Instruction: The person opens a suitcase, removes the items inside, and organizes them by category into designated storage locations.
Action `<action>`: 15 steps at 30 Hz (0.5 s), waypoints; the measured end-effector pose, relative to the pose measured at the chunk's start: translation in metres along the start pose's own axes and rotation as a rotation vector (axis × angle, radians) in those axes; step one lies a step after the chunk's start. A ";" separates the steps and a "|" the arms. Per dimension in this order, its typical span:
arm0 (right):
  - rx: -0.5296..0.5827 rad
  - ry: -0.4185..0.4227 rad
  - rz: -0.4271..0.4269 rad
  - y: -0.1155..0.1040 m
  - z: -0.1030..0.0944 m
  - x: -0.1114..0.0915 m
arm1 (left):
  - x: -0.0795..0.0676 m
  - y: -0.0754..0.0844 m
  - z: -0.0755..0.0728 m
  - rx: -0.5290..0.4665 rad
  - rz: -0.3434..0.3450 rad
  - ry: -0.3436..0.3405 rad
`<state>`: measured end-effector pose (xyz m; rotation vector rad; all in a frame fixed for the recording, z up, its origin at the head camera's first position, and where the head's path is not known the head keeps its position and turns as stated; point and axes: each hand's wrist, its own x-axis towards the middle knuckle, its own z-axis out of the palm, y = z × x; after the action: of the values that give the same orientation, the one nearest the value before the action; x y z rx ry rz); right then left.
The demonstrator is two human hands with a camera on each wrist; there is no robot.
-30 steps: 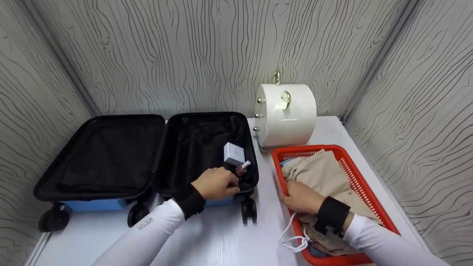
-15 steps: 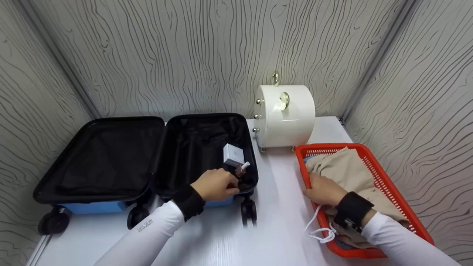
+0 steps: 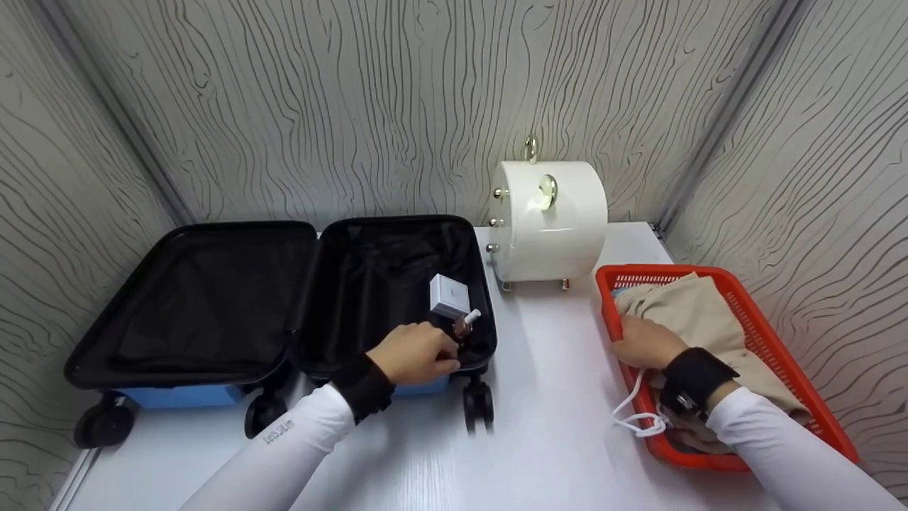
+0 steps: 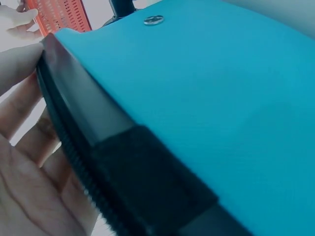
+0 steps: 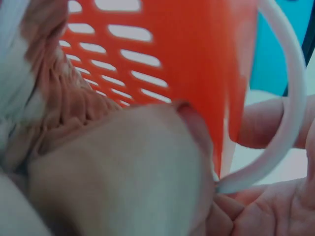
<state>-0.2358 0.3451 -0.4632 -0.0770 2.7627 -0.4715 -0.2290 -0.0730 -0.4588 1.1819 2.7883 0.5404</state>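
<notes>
My left hand (image 3: 415, 353) grips the front rim of the open suitcase (image 3: 355, 312), its thumb and fingers on either side of the zipper edge in the left wrist view. Inside that half lie a small white box (image 3: 449, 296) and a little brown bottle (image 3: 462, 328) with a white cap. On the right, my right hand (image 3: 647, 343) holds the left rim of a red plastic basket (image 3: 780, 355). Folded beige cloth (image 3: 699, 312) fills the basket. A white cord (image 5: 290, 98) loops out over the rim beside the right palm.
Behind the basket stands a glossy white drum-shaped case (image 3: 560, 234) with gold knobs and feet. The other suitcase half (image 3: 213, 305) lies flat at the left, and black wheels (image 3: 477, 404) stick out in front. Patterned walls (image 3: 397, 106) enclose the white table (image 3: 539, 397).
The basket has slid to the right and slightly back with my right hand on its rim, away from the suitcase. My left hand has stayed in place.
</notes>
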 end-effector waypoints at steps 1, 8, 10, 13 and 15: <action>0.002 -0.003 -0.009 0.005 -0.001 0.006 | 0.000 0.000 0.000 -0.001 0.000 0.001; -0.008 0.039 -0.033 0.039 0.001 0.053 | 0.000 -0.001 -0.001 0.005 0.016 0.004; 0.011 0.024 -0.013 0.043 -0.001 0.065 | 0.000 -0.001 0.000 0.007 0.017 0.004; 0.005 0.022 -0.012 0.049 -0.004 0.084 | -0.001 -0.001 0.001 0.011 0.017 0.007; -0.025 0.039 -0.038 0.054 -0.004 0.097 | -0.001 -0.001 0.001 0.016 0.018 0.009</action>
<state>-0.3284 0.3866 -0.5080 -0.1285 2.8098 -0.4534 -0.2294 -0.0740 -0.4600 1.2115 2.7971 0.5271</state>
